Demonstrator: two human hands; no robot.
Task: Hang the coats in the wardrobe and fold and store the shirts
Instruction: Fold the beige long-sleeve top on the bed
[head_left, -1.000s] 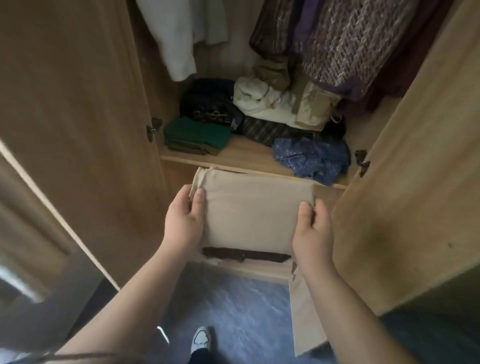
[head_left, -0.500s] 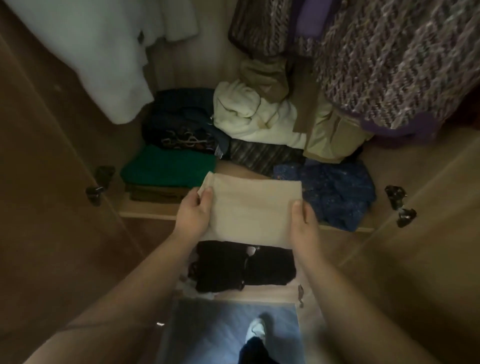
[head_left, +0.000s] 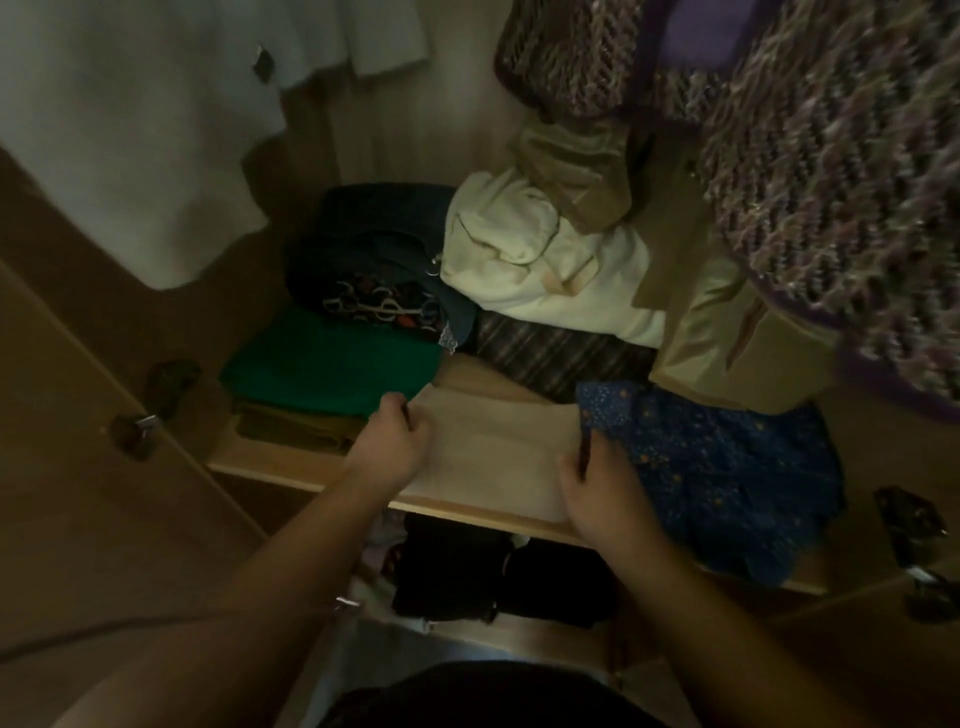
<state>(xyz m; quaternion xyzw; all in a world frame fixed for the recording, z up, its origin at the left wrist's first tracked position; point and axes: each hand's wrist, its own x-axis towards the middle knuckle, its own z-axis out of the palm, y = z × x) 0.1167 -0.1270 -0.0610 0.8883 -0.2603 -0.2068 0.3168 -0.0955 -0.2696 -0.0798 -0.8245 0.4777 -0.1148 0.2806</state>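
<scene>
Wardrobe shelf (head_left: 270, 467) bears beige shirt (head_left: 493, 457) between folded stacks.

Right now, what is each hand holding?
Left hand: closed on the folded beige shirt.
Right hand: holds the same shirt's right edge.

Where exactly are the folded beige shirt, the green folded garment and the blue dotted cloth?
folded beige shirt (head_left: 493, 457), head view, bare middle of its top face between the hands.
green folded garment (head_left: 332, 358), head view, centre of its top face.
blue dotted cloth (head_left: 727, 478), head view, middle of the crumpled fabric.
</scene>
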